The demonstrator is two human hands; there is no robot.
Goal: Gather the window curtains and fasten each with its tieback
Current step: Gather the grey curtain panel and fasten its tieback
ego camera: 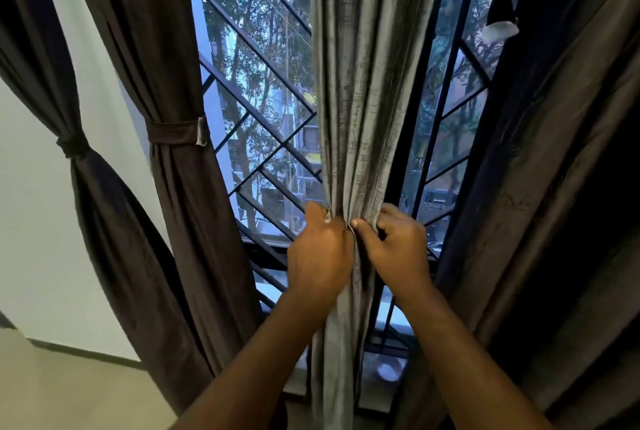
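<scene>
We see the fingers (pixel 316 212) of the left hand (pixel 320 251) curled into the folds of the grey curtain (pixel 360 83), and the right hand (pixel 398 246) beside it pinching the same bunched cloth with its thumb (pixel 363 228). The two hands nearly touch. Both grip the curtain at its gathered waist, in front of the middle of the window grille (pixel 263 125). Whether a strap lies under the fingers we cannot tell. To the left hangs a brown curtain (pixel 180 222), already bound by its tieback (pixel 175 133), and further left a second dark curtain (pixel 104 222) is cinched by a dark band (pixel 73 146) against the pale wall (pixel 31 222). A loose dark curtain (pixel 554 187) hangs on the right.
</scene>
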